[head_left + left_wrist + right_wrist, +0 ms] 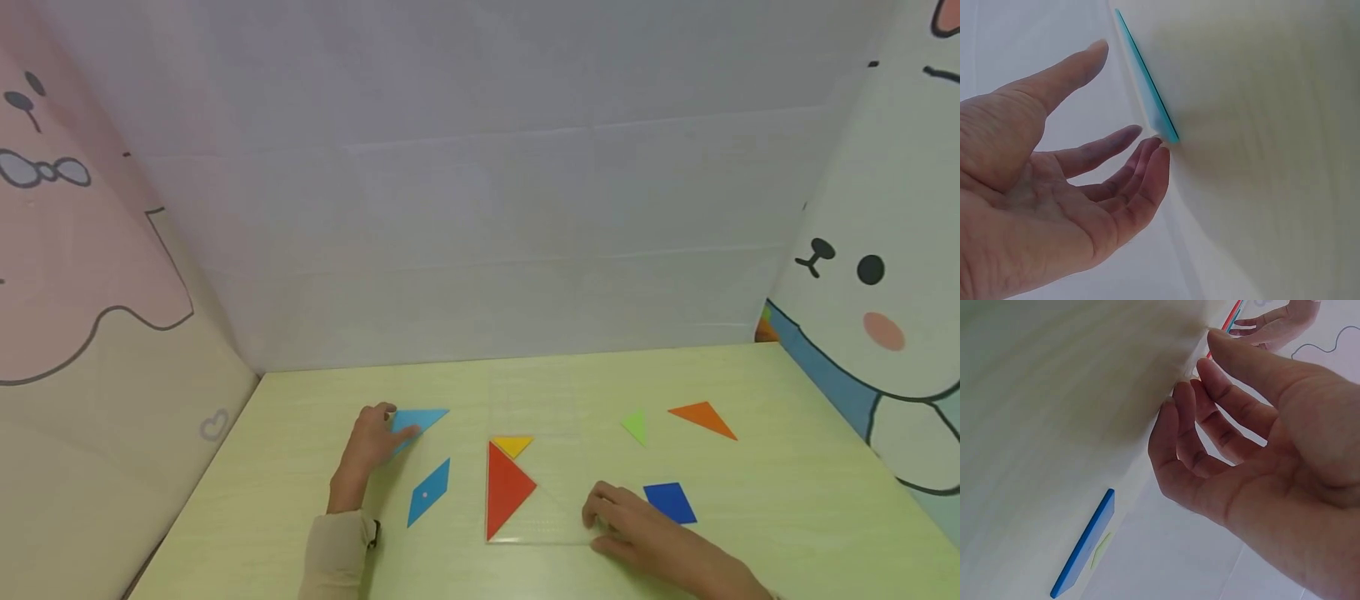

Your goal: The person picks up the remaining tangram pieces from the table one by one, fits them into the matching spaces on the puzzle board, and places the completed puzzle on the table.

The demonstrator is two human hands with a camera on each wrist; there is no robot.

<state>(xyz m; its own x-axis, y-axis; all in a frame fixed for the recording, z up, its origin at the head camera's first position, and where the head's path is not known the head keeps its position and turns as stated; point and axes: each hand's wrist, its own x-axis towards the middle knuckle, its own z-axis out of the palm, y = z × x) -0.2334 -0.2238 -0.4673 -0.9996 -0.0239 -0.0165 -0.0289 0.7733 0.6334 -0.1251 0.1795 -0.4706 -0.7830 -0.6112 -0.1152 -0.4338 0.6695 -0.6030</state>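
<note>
My left hand is at a light-blue triangle, thumb and fingers spread around its left end. In the left wrist view the fingertips reach the corner of that triangle, without a pinch on it. Loosely curled, my right hand rests by the right edge of a clear tray; nothing shows between its fingers. Whether its fingertips touch the tray is unclear. A red triangle and a small yellow triangle lie along the tray's left side. Just right of my right hand is a dark-blue square.
A blue parallelogram with a pale dot lies between the left hand and the tray. Farther right are a small green triangle and an orange triangle. White sheeting hangs behind the table, with printed cloths at both sides.
</note>
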